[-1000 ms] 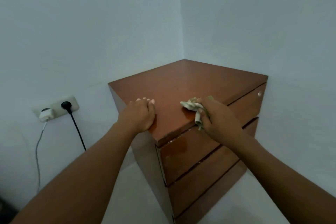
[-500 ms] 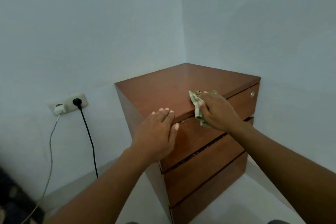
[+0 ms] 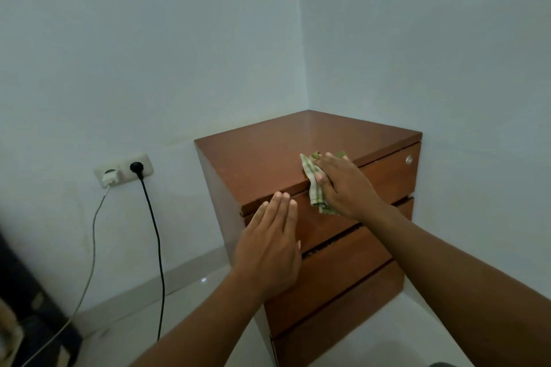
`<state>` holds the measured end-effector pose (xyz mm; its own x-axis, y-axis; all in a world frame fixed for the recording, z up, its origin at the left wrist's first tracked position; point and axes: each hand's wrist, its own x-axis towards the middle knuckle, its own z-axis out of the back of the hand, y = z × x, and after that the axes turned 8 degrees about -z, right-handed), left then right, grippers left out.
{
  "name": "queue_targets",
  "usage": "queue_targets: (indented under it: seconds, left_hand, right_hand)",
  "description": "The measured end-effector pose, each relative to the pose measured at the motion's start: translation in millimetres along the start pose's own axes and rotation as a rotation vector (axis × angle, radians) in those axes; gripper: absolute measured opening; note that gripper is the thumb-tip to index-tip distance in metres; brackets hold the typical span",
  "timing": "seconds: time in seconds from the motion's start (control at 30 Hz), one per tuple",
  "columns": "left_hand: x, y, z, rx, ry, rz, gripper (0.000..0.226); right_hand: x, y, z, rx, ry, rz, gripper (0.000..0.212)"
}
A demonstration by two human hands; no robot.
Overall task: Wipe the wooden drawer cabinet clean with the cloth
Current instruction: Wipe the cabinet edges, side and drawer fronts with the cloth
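At the cabinet [image 3: 259, 164] front edge: the cloth [image 3: 310, 173] lies folded over the lip, part on the top, part hanging against the top drawer [image 3: 387, 177].
Right hand [image 3: 347, 189]: laid flat on the cloth, fingers near straight, pressing it to the wood. I see no closed grip.
Left hand [image 3: 268, 244]: spread and holding nothing, fingertips at the cabinet corner nearest me, palm before the drawer fronts. Whether it touches them I cannot tell.
Risk, cloth: with only a flat palm on it, a fast stroke off the lip could let it slide out and drop in front of the cabinet.
Risk, drawers: gaps show between the fronts. A sideways push could catch the cloth in a gap or shift the top drawer.
Risk, lock [image 3: 409, 160]: this small metal fitting at the top drawer's far end may snag a loose cloth corner.
Risk, cabinet: I judge a hard push could knock it against the walls behind. My left hand is placed to steady it.
Risk, cords [image 3: 155, 232]: two hang from the socket [image 3: 123, 172] beside the cabinet, and a wide elbow could pull them.
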<state>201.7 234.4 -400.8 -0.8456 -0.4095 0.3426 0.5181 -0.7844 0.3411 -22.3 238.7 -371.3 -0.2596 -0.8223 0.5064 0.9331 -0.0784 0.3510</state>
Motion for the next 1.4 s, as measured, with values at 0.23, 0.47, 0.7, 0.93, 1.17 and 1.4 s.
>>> queue_targets:
  seconds: [0.23,0.47,0.7,0.93,1.17,1.4]
  left_hand:
    - [11,-24,-4,0.018,0.060,0.136,0.078]
    - [23,-29,-5,0.012,-0.018,0.179,0.075]
    - [37,-33,-9,-0.020,-0.069,0.263,0.083]
    - [40,-39,-21,-0.085,-0.064,0.289,0.090]
    - [43,-46,-26,0.040,-0.062,0.350,0.095]
    - [43,-57,-19,-0.073,-0.022,0.427,0.095]
  right_hand:
    - [13,-7,1,0.104,-0.060,-0.084,0.038]
    - [14,-10,-4,0.117,-0.090,-0.076,0.036]
    - [12,-14,-3,0.120,-0.080,-0.072,0.039]
    - [15,-19,0,0.137,-0.108,-0.047,0.031]
    - [18,-21,-2,0.132,-0.093,-0.038,0.037]
    - [19,-24,-4,0.139,-0.120,-0.011,0.029]
